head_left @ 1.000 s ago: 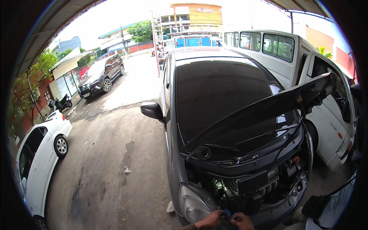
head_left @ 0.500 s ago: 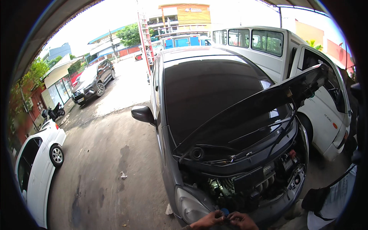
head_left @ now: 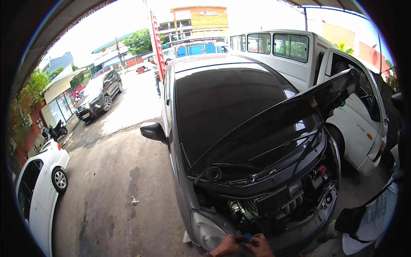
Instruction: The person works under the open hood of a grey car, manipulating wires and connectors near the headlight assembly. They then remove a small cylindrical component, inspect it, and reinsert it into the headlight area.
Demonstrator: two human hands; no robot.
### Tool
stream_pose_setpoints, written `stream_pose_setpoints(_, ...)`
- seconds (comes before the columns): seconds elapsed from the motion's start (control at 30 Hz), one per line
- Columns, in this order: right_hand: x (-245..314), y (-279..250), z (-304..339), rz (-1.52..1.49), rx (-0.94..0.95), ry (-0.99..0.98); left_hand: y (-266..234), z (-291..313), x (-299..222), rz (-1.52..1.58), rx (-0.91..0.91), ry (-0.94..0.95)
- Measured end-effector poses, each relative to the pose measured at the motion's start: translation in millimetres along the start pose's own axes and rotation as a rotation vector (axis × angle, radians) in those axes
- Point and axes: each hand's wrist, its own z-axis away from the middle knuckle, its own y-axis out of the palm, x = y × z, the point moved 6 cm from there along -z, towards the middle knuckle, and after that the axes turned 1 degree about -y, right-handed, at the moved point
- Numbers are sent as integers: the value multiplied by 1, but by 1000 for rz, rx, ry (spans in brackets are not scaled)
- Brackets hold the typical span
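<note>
At the lower edge, in front of the open engine bay of a dark grey car, my hands are close together with fingers bent. My left hand is pinched closed beside the headlight. Facing it, my right hand is pinched closed too. A small round blue thing shows just beyond the fingertips; whether they grip it cannot be made out. Something dark lies between the fingers, too small to name. The raised hood slants over the windshield side of the bay.
Another person in a light shirt with a black bag is close at the right. A white van stands beyond the car. On the left are a white car and a dark SUV. A red ladder rises behind.
The whole view has shifted slightly, with the car now a little farther left. My hands remain together at the car's front. A distant person now shows beside the ladder.
</note>
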Motion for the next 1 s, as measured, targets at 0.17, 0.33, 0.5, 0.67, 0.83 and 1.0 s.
stream_pose_setpoints(0.17,-8,-25,0,-317,184,35,-9,6,-6,214,-47,159)
stream_pose_setpoints(0.33,2,-33,10,-565,411,95,5,7,4,394,291,-14)
stream_pose_setpoints(0.5,1,-24,8,-484,508,41,9,3,-6,360,221,121)
stream_pose_setpoints(0.67,-16,-30,3,-341,324,30,5,13,-14,633,171,47)
stream_pose_setpoints(0.83,-19,-15,1,-260,237,46,3,8,-1,213,67,-60)
stream_pose_setpoints(1.0,-21,10,-7,-15,100,51,5,0,5,22,-191,181)
